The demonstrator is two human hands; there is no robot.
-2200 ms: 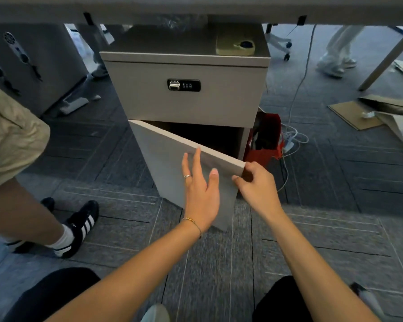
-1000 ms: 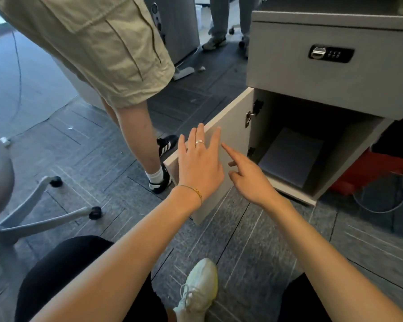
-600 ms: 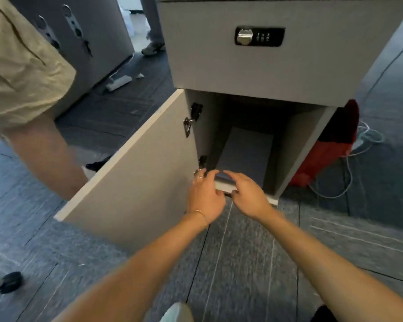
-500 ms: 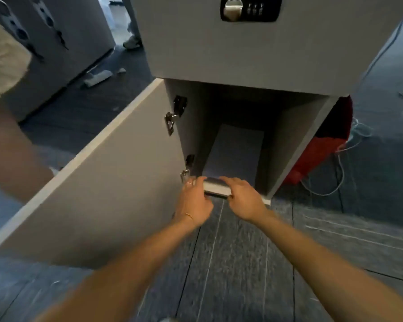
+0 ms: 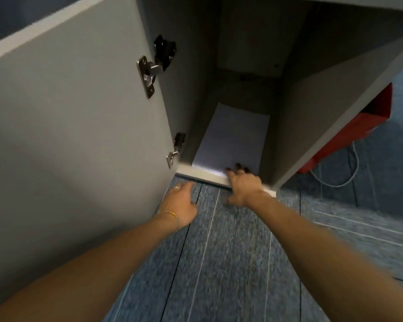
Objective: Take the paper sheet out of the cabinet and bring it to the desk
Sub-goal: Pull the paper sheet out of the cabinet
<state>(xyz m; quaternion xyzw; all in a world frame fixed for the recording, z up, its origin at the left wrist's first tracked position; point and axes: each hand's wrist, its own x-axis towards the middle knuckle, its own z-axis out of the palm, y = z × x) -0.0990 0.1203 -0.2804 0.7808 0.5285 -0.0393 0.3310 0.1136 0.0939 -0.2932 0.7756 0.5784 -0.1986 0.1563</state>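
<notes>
White paper sheet (image 5: 232,140) lies flat on the floor of the cabinet (image 5: 312,94), at the centre of the frame, its near edge reaching the front lip. The right hand (image 5: 243,182) rests over that lip with its fingers spread; the fingertips (image 5: 237,165) touch the sheet's near right corner, pressing down rather than pinching, so nothing is gripped. Motion blur softens the hand's outline.

To the lower left of it, the left hand (image 5: 182,205) hangs open and relaxed just above the carpet (image 5: 219,263), beside the bottom corner of the open door (image 5: 79,135). Whether it touches the door cannot be told. It holds nothing. A ring (image 5: 177,187) sits on one finger and a thin gold bracelet (image 5: 171,213) circles the wrist.

The grey door fills the left half of the frame, swung wide, with two metal hinges showing: an upper hinge (image 5: 156,63) and a lower hinge (image 5: 176,147). Inside, the cabinet is dim and its back panel is in shadow.

At the right edge, just outside the cabinet's side wall, stands a red object (image 5: 349,135), with a white cable (image 5: 344,180) looping on the blue-grey carpet below it.
</notes>
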